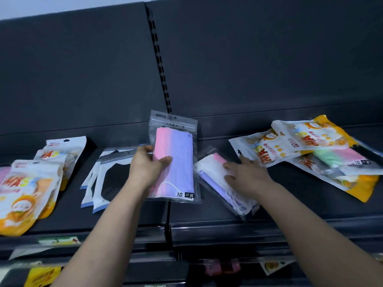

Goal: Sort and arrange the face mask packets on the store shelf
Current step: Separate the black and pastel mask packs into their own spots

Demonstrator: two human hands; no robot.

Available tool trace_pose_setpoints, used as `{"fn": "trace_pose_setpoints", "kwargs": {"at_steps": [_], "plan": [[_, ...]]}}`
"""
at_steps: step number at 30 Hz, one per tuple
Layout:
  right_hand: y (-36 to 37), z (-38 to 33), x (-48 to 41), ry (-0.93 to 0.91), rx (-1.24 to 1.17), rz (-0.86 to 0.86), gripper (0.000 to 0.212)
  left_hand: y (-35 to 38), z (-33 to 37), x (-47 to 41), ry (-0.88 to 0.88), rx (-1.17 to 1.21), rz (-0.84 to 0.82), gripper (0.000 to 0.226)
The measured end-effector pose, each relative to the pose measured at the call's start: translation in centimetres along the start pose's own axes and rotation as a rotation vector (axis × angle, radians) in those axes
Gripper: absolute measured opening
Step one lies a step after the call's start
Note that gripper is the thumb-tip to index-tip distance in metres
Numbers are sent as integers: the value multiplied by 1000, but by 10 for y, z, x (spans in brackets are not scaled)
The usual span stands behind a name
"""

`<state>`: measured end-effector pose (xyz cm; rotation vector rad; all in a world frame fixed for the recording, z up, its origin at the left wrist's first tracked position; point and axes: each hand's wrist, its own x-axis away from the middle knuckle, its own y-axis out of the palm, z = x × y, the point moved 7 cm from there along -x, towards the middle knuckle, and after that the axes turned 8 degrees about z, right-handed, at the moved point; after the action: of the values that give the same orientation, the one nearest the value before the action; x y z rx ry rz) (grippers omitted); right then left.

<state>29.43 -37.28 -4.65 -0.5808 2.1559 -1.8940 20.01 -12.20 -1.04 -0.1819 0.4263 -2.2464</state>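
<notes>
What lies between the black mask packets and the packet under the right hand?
In the head view, the pink-and-purple packet, held by the left hand.

At least three clear pastel-mask packets show on the shelf: one at its middle, one just right of that, one in the right-end pile. Two or three black-mask packets overlap left of the middle, and orange cartoon packets number about three at each end.
</notes>
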Motion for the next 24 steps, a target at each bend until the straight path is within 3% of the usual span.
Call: {"fn": "trace_pose_setpoints", "kwargs": {"at_steps": [6, 8, 12, 16, 19, 24], "plan": [[-3, 6, 13, 38, -274, -39, 72, 10, -14, 7, -82, 51, -43, 48], [-1, 8, 17, 49, -314, -31, 67, 9, -18, 10, -108, 66, -35, 48], [-19, 16, 23, 119, -419, 263, 43, -8, -24, 17, -98, 97, 34, 56], [-45, 6, 30, 151, -628, 512, 40, -47, -34, 22, -84, 105, 149, 59], [-51, -34, 32, 33, -753, 494, 42, -81, -41, 26, -97, 115, 193, 48], [-40, -120, 38, -108, -782, 395, 45, -151, -60, 28, -100, 112, 254, 47]]}}
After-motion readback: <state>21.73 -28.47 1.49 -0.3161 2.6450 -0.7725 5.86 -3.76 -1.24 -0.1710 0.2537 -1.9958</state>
